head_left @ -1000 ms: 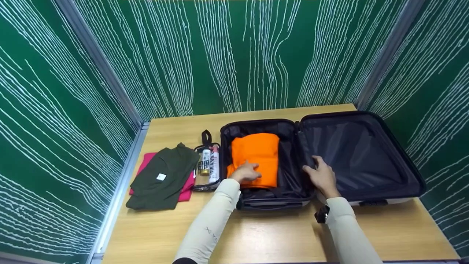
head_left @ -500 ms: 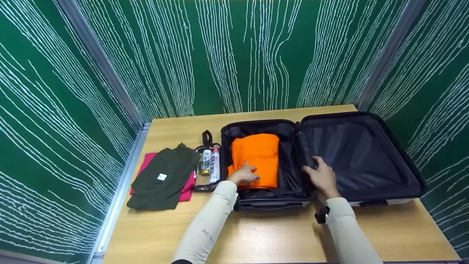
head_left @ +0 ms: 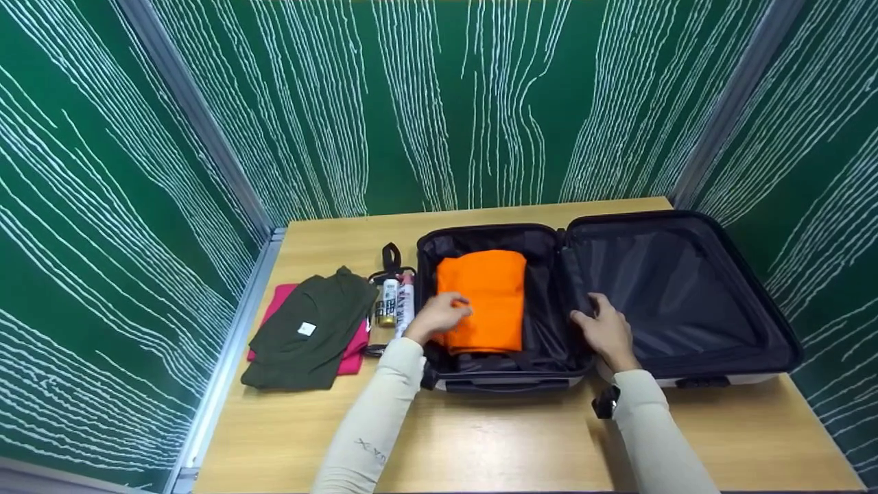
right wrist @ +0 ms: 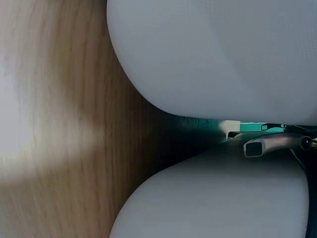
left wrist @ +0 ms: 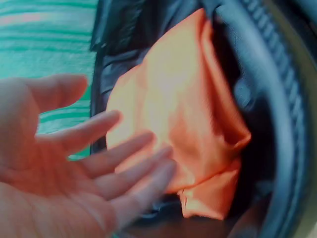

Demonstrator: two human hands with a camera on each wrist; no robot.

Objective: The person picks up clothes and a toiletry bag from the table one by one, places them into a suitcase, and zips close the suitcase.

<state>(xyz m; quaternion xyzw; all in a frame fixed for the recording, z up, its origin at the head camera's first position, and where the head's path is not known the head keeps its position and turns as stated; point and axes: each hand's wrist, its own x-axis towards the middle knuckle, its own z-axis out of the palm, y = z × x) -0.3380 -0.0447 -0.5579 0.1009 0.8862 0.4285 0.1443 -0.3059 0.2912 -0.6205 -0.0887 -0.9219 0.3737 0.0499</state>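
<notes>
Cloth, bright orange and folded, lies in the dark-lined base of an open suitcase. Taking that cloth as the centre of a clock, with twelve toward the back wall, the person's left hand is over its edge at about eight o'clock. The fingers are released and spread (the left wrist view shows the palm side), holding nothing; whether a fingertip touches the fabric I cannot tell.

Between three and four o'clock, the right hand is at the inner edge of the lid, which lies opened out at three. Whether its fingers grasp that edge or merely rest there, I cannot tell.

Just outside the base, at nine o'clock, a clear pouch contains a white-and-gold container and a pink-topped one. Farther out in that direction, a dark green shirt overlaps a pink garment on the wooden table.
</notes>
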